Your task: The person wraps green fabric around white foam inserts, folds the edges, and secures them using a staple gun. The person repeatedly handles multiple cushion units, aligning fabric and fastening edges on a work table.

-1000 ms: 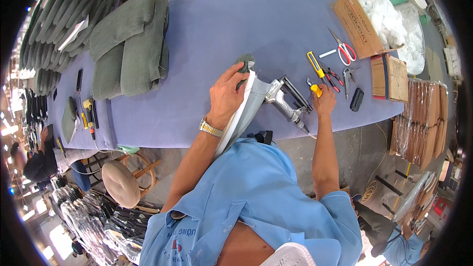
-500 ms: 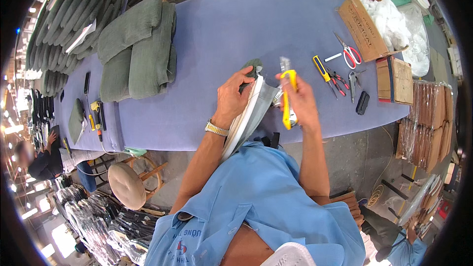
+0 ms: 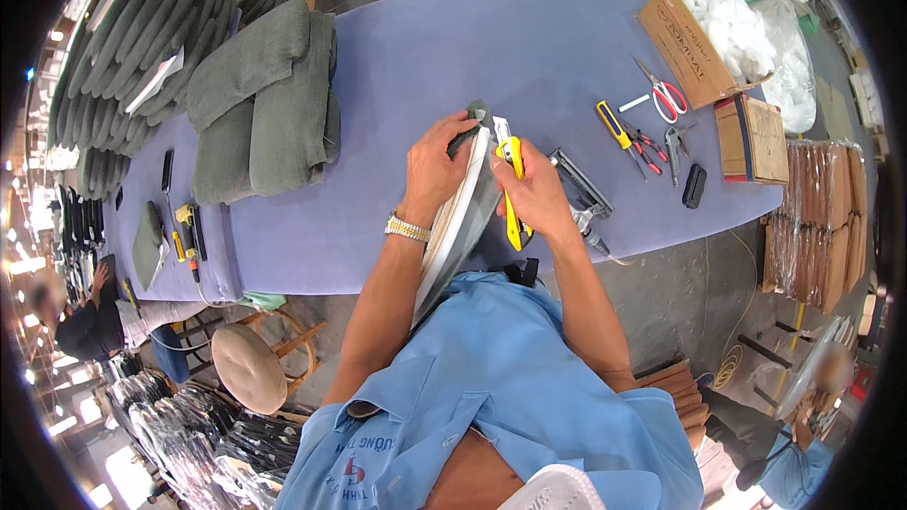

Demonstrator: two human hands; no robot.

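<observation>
Head view: white panel (image 3: pixel 460 227) held between both hands (image 3: pixel 436 167).

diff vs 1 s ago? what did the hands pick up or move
The right hand left the far side of the metal tool on the table, took up a yellow utility knife and brought it left to the curved white piece, blade end near the top. The left hand kept its grip on the green-covered top of that piece throughout. Scissors and green cushions stayed put.
</observation>
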